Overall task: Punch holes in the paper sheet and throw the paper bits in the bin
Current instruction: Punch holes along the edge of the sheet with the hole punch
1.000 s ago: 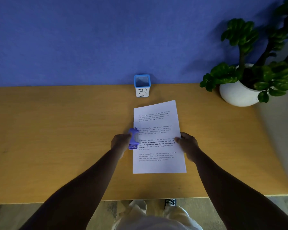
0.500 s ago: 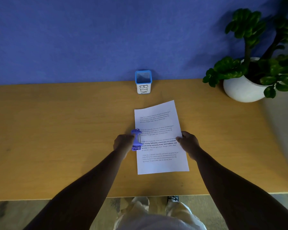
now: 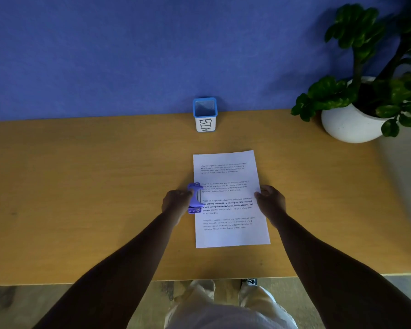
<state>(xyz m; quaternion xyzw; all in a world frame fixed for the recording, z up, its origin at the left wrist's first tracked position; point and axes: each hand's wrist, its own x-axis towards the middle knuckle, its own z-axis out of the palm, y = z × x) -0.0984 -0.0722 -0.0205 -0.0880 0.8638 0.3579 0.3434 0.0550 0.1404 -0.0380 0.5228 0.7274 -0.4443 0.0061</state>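
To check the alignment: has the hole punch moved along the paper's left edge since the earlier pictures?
No. The hole punch sits at the same middle stretch of the paper, level with the bold paragraph.

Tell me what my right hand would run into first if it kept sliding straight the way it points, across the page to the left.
The right hand sits at the right edge of the paper sheet, pointing left. Going straight on, it would cross the printed sheet and probably meet the purple hole punch at the far edge, which the left hand holds.

Matt wooden desk (image 3: 81, 186), smooth paper sheet (image 3: 233, 236), glossy plastic punch (image 3: 195, 198)
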